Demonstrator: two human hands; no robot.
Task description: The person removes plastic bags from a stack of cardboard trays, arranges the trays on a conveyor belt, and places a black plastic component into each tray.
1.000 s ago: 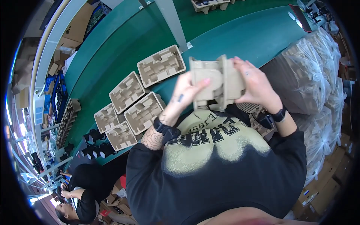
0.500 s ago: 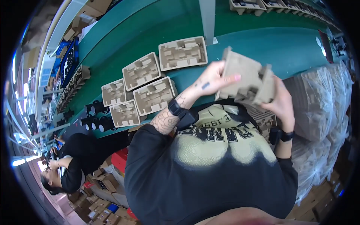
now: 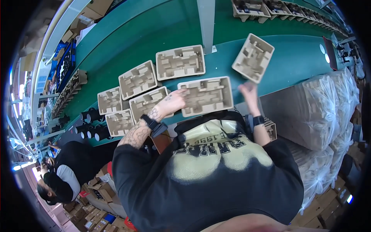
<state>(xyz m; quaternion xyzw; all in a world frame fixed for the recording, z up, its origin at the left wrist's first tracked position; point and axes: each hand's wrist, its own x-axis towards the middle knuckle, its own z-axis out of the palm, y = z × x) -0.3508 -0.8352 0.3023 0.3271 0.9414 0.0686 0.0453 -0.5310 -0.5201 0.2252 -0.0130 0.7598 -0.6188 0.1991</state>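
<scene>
A green work surface [image 3: 288, 52] is curving across the room, with a pale metal post [image 3: 206, 23] rising from it; along its far side, at upper right, a row of filled trays [image 3: 251, 9] is carrying dark parts; wrapped stacks [image 3: 305, 108] in clear plastic are standing at the right, cardboard boxes [image 3: 87, 216] are lying low at the left, and a co-worker [image 3: 67, 172] in dark clothing is working beyond the left end.

Nearest the person's body, a near tray [image 3: 206, 96] of beige moulded pulp is resting on the green, its hollows facing up; the left hand [image 3: 174, 102] is grasping its left end, fingers lying over the rim; the right hand [image 3: 249, 92], blurred, is hovering released beside the tray's right end, just below the lower corner of an angled tray [image 3: 253, 58], which is lying turned on the surface; whether a fingertip is touching that corner, I cannot tell.

Five more beige trays [image 3: 180, 62] are sitting in a cluster to the left, hollows up; black cylinders [image 3: 92, 125] are lying just beyond them; a dark band [image 3: 155, 127] is circling each wrist.
</scene>
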